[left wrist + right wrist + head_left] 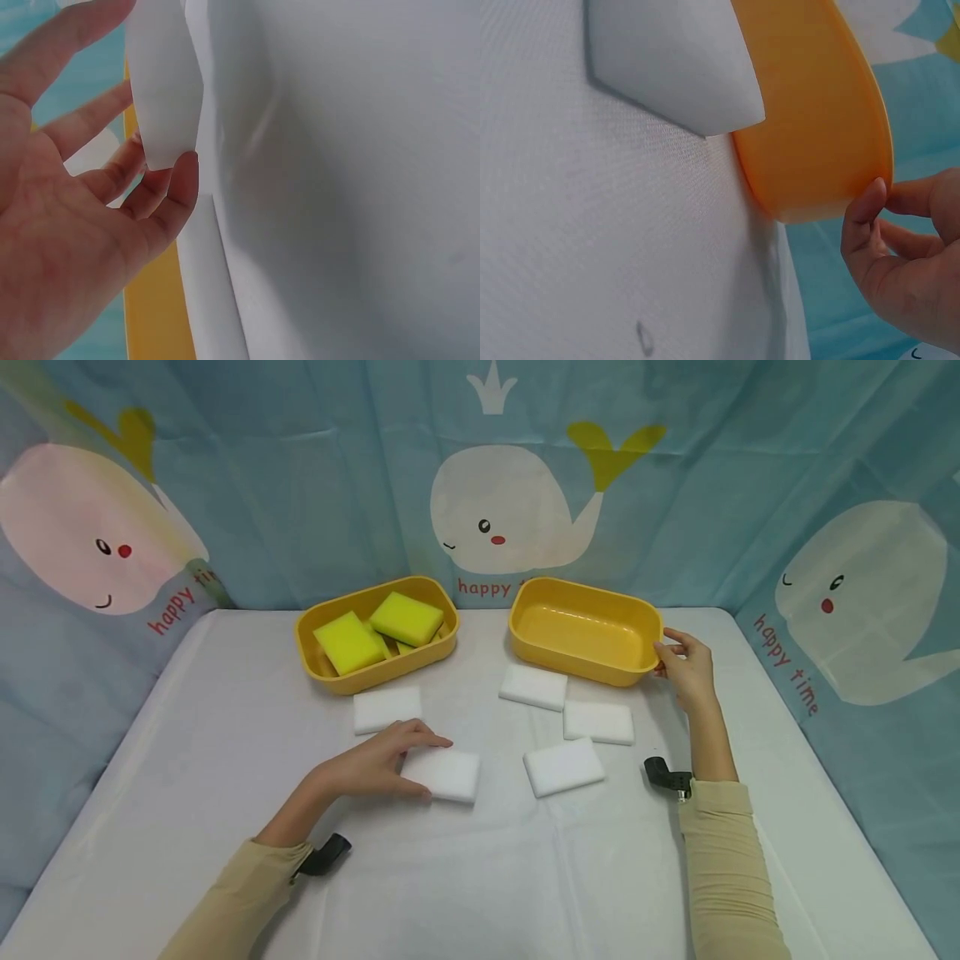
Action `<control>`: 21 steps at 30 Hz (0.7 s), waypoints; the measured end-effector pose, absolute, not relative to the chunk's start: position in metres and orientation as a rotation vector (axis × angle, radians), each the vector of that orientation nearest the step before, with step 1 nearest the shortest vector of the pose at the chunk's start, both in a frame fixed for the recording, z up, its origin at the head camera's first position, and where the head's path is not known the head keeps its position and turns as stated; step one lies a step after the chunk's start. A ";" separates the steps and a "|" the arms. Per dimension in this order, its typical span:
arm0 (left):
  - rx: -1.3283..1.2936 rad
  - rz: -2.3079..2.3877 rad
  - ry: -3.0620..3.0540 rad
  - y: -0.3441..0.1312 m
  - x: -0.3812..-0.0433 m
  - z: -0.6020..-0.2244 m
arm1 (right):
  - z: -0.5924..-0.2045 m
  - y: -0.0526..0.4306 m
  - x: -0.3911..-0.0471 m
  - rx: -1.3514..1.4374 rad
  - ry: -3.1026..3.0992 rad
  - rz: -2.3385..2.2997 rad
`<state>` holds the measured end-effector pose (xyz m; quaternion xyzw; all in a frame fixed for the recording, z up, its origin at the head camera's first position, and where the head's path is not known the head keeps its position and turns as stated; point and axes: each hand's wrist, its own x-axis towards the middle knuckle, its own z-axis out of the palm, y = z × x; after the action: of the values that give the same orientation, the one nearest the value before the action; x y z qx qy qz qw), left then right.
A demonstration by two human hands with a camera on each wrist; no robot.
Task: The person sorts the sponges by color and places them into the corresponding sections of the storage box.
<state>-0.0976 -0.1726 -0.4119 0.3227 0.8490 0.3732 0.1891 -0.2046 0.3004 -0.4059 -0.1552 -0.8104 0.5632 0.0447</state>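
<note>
Left grip (381,762) was closed around a white rectangular foam block (453,775) near the middle of the white-clothed table (480,877); right grip (688,670) pinched the right end of a yellow rounded-rectangular plastic tub (570,662), beyond three similar white blocks (564,768).

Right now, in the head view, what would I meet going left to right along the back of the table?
Left tray, with yellow sponges in it → empty tray → right hand, pinching that tray's right end.
</note>
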 end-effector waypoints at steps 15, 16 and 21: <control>0.789 1.115 2.407 -0.134 -0.116 -0.404 | -0.404 0.301 -0.204 -0.512 -2.478 1.721; 0.783 1.117 2.407 -0.132 -0.117 -0.403 | -0.404 0.301 -0.204 -0.514 -2.478 1.720; 0.735 1.135 2.428 -0.120 -0.124 -0.401 | -0.406 0.300 -0.205 -0.493 -2.471 1.727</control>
<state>-0.1235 -0.1204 -0.4010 0.2601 0.8593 0.4018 0.1805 -0.2049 0.3002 -0.4058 -0.1612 -0.8082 0.5648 0.0437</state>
